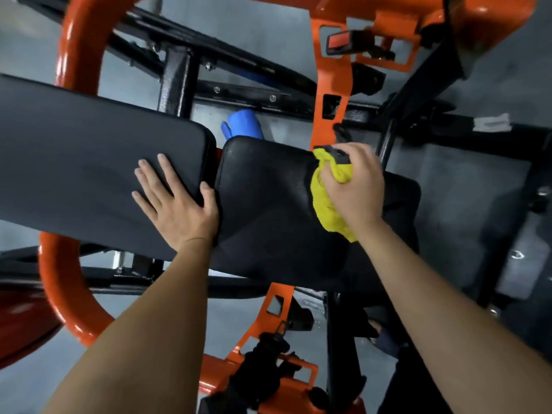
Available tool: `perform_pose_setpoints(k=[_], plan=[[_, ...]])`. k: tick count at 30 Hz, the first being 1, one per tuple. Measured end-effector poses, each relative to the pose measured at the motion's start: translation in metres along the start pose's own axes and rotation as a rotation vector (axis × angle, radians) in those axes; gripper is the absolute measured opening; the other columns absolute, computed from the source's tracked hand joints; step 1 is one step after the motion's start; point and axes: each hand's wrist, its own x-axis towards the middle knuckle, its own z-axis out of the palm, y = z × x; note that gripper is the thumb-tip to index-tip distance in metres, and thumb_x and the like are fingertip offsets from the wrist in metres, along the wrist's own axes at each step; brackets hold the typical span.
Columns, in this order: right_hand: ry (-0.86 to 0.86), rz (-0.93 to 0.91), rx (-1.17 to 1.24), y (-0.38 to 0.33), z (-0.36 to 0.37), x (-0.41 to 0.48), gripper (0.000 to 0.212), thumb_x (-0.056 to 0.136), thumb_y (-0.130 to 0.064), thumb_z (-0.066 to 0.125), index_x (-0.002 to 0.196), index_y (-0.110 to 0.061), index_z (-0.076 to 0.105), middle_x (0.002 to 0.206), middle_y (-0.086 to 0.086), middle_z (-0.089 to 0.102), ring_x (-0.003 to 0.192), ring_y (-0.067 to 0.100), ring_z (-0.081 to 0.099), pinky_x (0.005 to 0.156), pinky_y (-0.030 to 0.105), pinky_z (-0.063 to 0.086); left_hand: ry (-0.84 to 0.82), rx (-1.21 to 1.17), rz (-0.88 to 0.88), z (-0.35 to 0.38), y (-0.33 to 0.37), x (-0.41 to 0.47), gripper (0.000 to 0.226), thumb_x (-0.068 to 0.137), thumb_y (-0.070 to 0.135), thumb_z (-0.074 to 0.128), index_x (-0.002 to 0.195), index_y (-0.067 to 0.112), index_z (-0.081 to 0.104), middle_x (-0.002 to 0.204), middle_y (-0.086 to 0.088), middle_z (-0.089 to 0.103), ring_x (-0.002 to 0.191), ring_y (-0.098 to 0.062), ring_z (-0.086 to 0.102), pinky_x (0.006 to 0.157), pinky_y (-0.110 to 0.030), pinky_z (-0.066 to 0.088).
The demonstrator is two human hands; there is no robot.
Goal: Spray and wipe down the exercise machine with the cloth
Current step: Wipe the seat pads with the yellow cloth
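Grey floor (pixel 448 186) shows beneath the orange-framed machine (pixel 77 70). On its seat pad (pixel 268 204) the right hand (pixel 355 186) grips the bunched yellow cloth (pixel 324 210). The pad's length runs leftward from that hand toward the left hand (pixel 176 201), spread flat on the back pad (pixel 89 162).

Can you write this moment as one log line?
step: wipe seat pad | right hand: grips yellow cloth on seat pad | left hand: flat on back pad | blue object: beyond seat pad, partly hidden
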Motion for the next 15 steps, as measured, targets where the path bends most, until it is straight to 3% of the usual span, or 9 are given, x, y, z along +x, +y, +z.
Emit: perform_pose_setpoints(k=[5,9,12,15], plan=[[0.201,0.433,0.007,0.056,-0.045,-0.004,0.038,0.09,-0.039,0.061,0.121,-0.017,0.066,0.121,-0.001,0.062,0.112,0.014,0.059,0.094,0.018,0.039,-0.002,-0.009,0.013,0.001,0.001,0.0,0.083,0.097,0.05,0.045,0.165,0.014,0.014,0.171,-0.017,0.011,0.158,-0.032,0.009,0.127,-0.055,0.008],[0.274,0.648,-0.043,0.063,-0.048,0.004,0.04,0.091,-0.044,0.057,0.124,-0.023,0.063,0.123,-0.003,0.063,0.11,0.015,0.061,0.094,0.029,0.048,-0.021,0.012,-0.002,0.001,0.0,-0.002,0.083,0.097,0.05,0.045,0.165,0.015,0.013,0.171,-0.017,0.01,0.159,-0.032,0.008,0.127,-0.054,0.007],[0.36,0.734,-0.094,0.056,-0.035,0.016,0.041,0.091,-0.044,0.057,0.125,-0.021,0.062,0.127,0.002,0.062,0.112,0.022,0.061,0.093,0.031,0.045,-0.001,0.0,0.013,0.002,0.0,-0.001,0.083,0.097,0.049,0.045,0.165,0.014,0.014,0.17,-0.018,0.011,0.158,-0.032,0.009,0.127,-0.054,0.008],[0.382,0.645,-0.148,0.028,-0.015,0.019,0.041,0.089,-0.044,0.058,0.123,-0.021,0.065,0.125,0.005,0.063,0.111,0.029,0.061,0.088,0.037,0.045,-0.001,0.002,0.008,0.005,0.0,0.0,0.082,0.097,0.048,0.045,0.164,0.013,0.015,0.17,-0.018,0.012,0.158,-0.033,0.01,0.127,-0.055,0.008]])
